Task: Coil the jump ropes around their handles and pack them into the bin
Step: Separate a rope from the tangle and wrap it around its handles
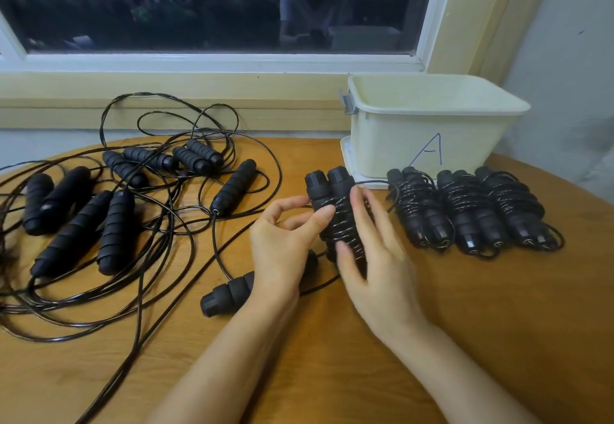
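Left hand (pixel 285 244), right hand (pixel 375 257) on rope (pixel 335 204)

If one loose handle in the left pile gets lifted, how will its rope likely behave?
The loose ropes look floppy yet springy: they lie in open loops, some arching off the table. Lifting one probably drags neighbours, since the cords cross repeatedly. The handle looks round, so it may roll if nudged.
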